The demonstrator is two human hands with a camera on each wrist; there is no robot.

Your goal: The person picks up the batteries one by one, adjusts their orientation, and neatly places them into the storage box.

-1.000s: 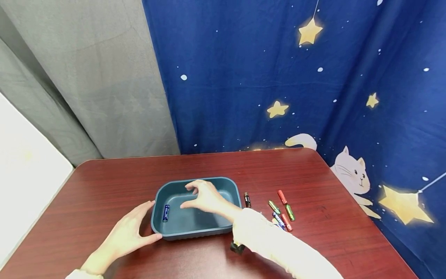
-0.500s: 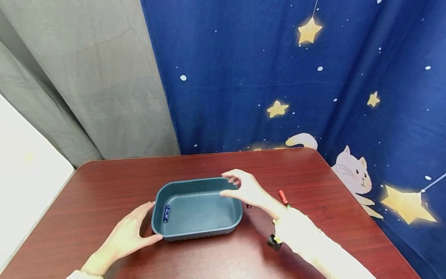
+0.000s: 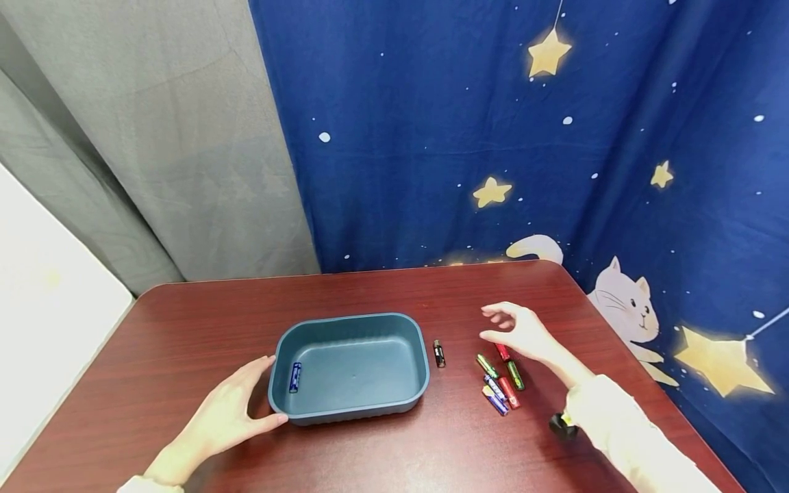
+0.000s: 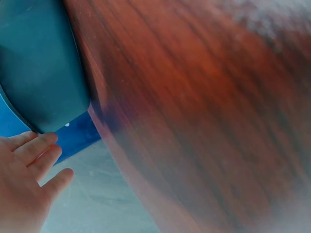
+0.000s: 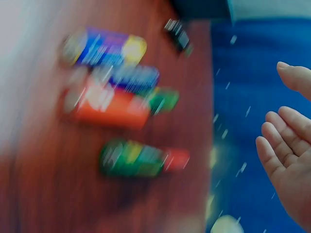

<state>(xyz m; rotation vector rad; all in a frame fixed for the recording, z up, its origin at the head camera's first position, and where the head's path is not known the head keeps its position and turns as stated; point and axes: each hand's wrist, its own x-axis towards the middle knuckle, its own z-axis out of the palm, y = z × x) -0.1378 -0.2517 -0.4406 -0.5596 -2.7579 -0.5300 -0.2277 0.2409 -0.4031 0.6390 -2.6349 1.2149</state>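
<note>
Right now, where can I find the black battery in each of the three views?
Head: the black battery lies in the lower half, just right of the blue-green tray.
Left wrist: not in this picture.
Right wrist: the black battery is near the top, slightly right of centre.
Landmark in all views: the blue-green tray.

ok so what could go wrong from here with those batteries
The loose batteries lie packed close together, so picking one with the right hand might nudge its neighbours; being round, they could roll.

The black battery lies alone between that cluster and the bin, where a low pass could knock it.

The left hand seems only to touch the bin's edge with thumb and fingertips, so a bump might shift the bin.
</note>
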